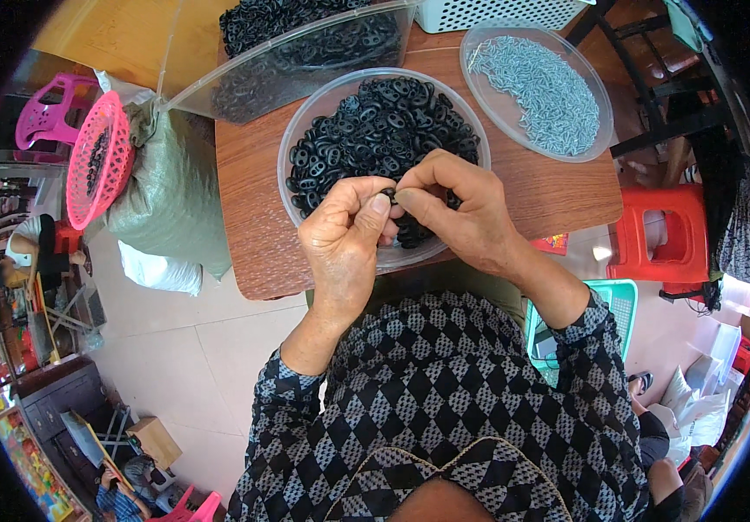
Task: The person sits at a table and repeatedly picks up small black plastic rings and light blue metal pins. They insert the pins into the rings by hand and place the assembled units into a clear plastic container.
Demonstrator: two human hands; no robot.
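My left hand (pixel 340 239) is closed, thumb and forefinger pinching a small black plastic piece (pixel 389 194). Against it, my right hand (pixel 466 204) is closed too, thumb and forefinger pressed together; the fingertips hide what they grip, if anything. Both hands are over the near part of a round clear tub (pixel 285 170), heaped with black two-holed plastic pieces (pixel 384 122). To the tub's right, a clear oval lid (pixel 490 103) holds a layer of small silvery screws or pins (pixel 540 91).
A clear box (pixel 227 74) of black pieces stands behind the tub on the wooden table (pixel 257 217). A pink basket (pixel 79 187) sits on sacks (pixel 166 183) at left. Right are a red stool (pixel 662 235) and a green basket (pixel 623 300). Other people are at the edges.
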